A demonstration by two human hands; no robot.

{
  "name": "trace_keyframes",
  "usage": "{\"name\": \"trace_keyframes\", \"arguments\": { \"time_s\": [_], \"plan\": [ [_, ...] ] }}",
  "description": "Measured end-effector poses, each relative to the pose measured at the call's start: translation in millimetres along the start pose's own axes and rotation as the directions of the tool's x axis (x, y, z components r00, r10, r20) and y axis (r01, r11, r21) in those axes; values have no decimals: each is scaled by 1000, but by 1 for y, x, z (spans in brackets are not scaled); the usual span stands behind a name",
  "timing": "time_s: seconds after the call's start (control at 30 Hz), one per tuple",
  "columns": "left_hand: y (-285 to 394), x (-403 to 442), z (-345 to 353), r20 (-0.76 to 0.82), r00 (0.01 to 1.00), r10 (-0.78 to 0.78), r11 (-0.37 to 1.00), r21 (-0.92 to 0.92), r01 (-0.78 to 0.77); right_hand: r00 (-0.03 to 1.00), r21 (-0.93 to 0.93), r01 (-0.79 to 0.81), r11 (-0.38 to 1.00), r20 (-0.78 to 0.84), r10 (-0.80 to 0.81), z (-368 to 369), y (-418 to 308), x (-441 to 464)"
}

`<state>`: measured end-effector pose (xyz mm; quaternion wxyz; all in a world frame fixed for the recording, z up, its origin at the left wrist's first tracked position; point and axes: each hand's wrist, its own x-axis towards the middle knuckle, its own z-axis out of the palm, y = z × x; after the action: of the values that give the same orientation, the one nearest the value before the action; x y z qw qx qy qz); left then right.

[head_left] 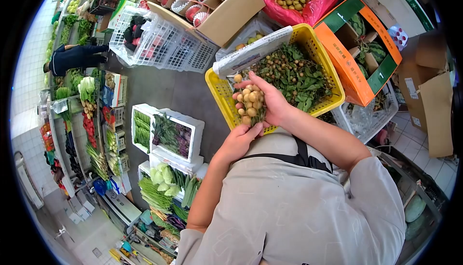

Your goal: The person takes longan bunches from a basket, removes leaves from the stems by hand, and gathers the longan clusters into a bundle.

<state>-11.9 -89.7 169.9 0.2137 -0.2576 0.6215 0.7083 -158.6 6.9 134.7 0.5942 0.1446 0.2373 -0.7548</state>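
Brown fruit bunch (251,103) points forward over the near left corner of the yellow basket (221,97); the right hand (272,99) cups it, the left hand (239,141) is at its near end, grip unclear.

1. The right arm (311,130) is bent at the elbow, its bare forearm slanting forward and inward across the front of the body.
2. The right hand (273,102) is turned palm up and cupped around its load, thumb at the far side, fingers curled beneath and partly hidden.
3. The left arm (211,182) reaches forward and slightly inward, forearm bare.
4. The left hand (238,143) sits lower and nearer the body, thumb pointing towards the right hand; its other fingers are mostly hidden.
5. Both hands are close together.
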Motion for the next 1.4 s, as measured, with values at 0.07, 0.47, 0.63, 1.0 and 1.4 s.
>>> {"name": "trace_keyframes", "arguments": {
  "time_s": [0.07,0.47,0.63,1.0,1.4],
  "plan": [
    [5,-3,0,-7,998,-58,998,-6,58,999,-13,-7,1000,31,8,3,1,2],
    [14,2,-1,-194,978,76,959,283,-19,944,-462,290,838,-8,-331,-1,7,17],
    [16,4,2,-160,984,-73,968,225,108,982,-441,139,887,-54,-180,-6,7,26],
    [-16,1,-23,13,988,-155,816,-561,136,966,-153,-252,956,-108,237,-53,26,73],
    [-48,-35,-17,-269,933,-239,644,-763,-55,994,-585,-30,-810,-106,40,-171,-44,135]
  ]
}}
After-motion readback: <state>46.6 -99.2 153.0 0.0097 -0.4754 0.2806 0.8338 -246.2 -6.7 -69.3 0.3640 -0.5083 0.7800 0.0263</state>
